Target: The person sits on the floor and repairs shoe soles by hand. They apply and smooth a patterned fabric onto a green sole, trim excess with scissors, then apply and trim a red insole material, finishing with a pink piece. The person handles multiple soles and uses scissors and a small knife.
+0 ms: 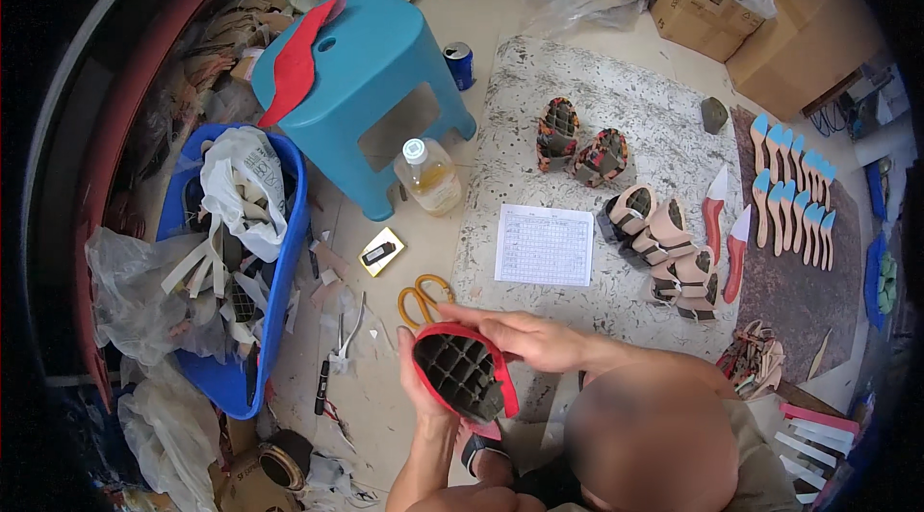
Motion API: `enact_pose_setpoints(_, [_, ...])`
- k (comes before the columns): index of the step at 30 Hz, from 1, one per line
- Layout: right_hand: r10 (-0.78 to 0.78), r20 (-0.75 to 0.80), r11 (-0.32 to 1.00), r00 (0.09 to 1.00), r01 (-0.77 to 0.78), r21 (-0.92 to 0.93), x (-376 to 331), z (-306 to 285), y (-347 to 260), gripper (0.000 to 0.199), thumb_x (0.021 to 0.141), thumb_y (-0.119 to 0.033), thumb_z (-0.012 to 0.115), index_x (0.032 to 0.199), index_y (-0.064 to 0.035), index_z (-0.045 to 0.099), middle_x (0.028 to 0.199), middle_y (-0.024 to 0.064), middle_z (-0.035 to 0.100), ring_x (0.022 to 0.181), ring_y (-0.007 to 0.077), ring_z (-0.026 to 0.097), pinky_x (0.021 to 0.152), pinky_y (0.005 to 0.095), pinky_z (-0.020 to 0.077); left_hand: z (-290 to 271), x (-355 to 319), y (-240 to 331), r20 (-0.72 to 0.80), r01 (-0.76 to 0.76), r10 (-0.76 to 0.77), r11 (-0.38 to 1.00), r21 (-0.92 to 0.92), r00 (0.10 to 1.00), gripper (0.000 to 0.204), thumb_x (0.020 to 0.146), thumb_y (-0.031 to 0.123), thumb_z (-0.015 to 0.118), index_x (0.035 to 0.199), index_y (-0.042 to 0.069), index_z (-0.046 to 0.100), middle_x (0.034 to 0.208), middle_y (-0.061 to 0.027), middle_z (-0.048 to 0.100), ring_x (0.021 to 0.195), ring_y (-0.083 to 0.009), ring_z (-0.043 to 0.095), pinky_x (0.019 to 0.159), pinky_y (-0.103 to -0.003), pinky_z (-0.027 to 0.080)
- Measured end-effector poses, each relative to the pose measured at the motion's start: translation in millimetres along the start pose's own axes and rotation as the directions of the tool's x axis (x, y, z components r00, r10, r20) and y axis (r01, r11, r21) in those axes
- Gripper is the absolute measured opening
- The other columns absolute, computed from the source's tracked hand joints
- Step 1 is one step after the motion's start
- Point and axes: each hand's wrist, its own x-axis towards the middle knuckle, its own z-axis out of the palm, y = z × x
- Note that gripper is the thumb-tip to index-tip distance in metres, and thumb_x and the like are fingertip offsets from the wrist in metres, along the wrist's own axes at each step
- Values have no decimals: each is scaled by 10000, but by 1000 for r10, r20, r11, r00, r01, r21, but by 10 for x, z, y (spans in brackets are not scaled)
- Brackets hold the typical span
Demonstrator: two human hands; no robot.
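Near the lower middle, my left hand is closed round the left side of a dark shoe last with a grid-lined face turned up. A red strip wraps round the rim of the last, and its loose end hangs at the right side. My right hand grips the last from the far right side, its fingers laid along the red edge. What its fingertips press is partly hidden. Yellow-handled scissors lie on the floor just beyond my hands.
A blue stool bears a red cut piece. Beside it stand a bottle and a blue bin of scraps. On the board at right are a paper sheet, several strapped lasts, two red pieces and blue-tipped strips.
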Motion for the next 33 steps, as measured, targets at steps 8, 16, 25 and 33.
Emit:
enact_pose_setpoints(8, [-274,-52,835,960,210,-508,18,180,-128,390,1011,-114,439,1371,32,474,1333,214,549,1229,293,547,1036,353,412,-4,-39,35,-91,9,-5,999,38,996,572,986,584,368,880,97,649,809,-45,677,705,-159,650,645,-300,541])
enact_pose_setpoints(16, [-149,-29,969,988,140,-202,73,111,47,474,978,-70,492,1440,0,409,1407,140,515,1276,179,480,1077,318,363,-30,-1,4,-88,-98,96,995,-19,991,568,1005,550,356,943,66,647,848,-56,681,748,-160,655,692,-309,543])
enact_pose_setpoints(25, [213,-169,924,962,-255,-284,-73,-13,176,282,942,-62,556,1204,16,624,1082,88,688,936,142,621,825,316,507,-222,58,-95,132,-527,519,761,377,844,658,1009,571,287,1124,-9,576,1082,-176,643,1023,-277,615,943,-386,480])
enact_pose_setpoints(33, [-648,242,47,722,356,-933,-102,-144,-7,127,805,-128,643,891,-39,671,850,69,622,818,252,595,768,362,484,-166,106,98,144,126,-205,894,430,968,718,1020,536,295,1360,-70,475,1315,-207,565,1201,-275,551,1059,-383,399])
